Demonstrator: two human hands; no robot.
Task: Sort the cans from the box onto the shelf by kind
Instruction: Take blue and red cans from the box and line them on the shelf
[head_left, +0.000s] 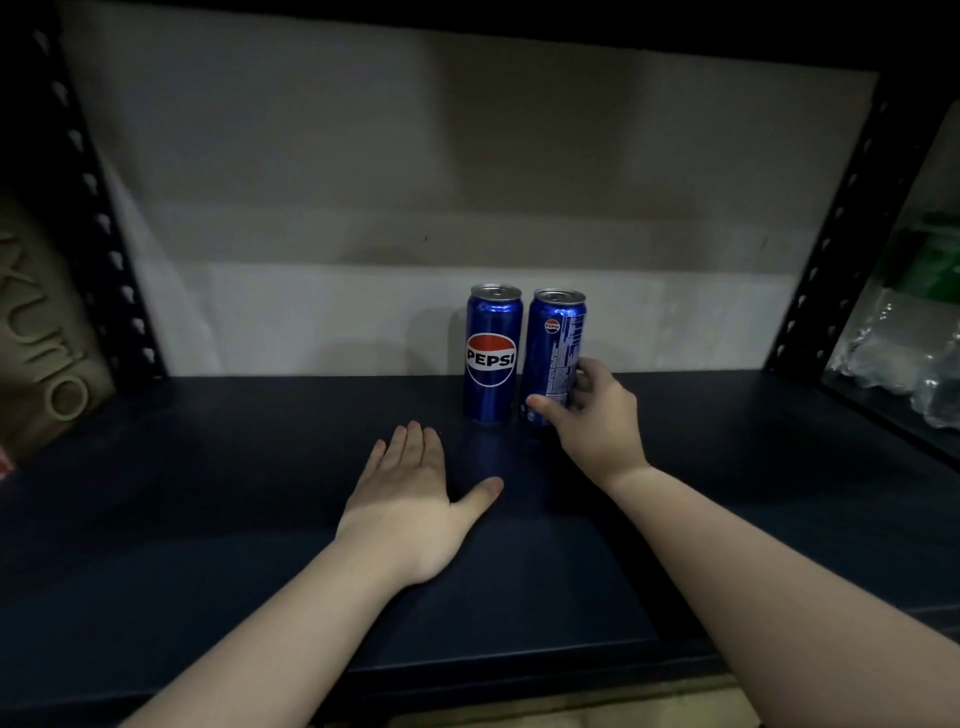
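Dimly lit throughout, with much swallowed by shadow: top of the frame black under what seems to be an upper shelf board, both forearms cut off by the lower edge. At far left, only part of a tan cardboard box with pale raised lettering (49, 332), cropped and unreadable as a whole word, behind the dark perforated steel upright (93, 208). At far right, past the second perforated upright (836, 228), a blurred bundle of clear plastic-wrapped bottles with a green label (904, 332), too soft to make out in detail. Along the bottom edge, a thin strip of pale brown surface (571, 714), possibly cardboard, mostly hidden. On the dark navy metal shelf board (208, 493), well back near the grey-white wall (363, 156), two tall slim blue Pepsi cans upright and just beside each other: left blue Pepsi can with its round logo facing forward (492, 353), free of both hands; right blue Pepsi can with small print facing forward (556, 353), lower right side covered by fingers. Right hand (597, 415) wrapped round the lower part of that right can, thumb across the front near the base, fingers curled round the far side, can standing on the shelf board. Left hand (415, 493) flat, palm down on the shelf board in front of the cans, fingers straight and together, thumb spread out to the right, holding nothing and apart from both cans.
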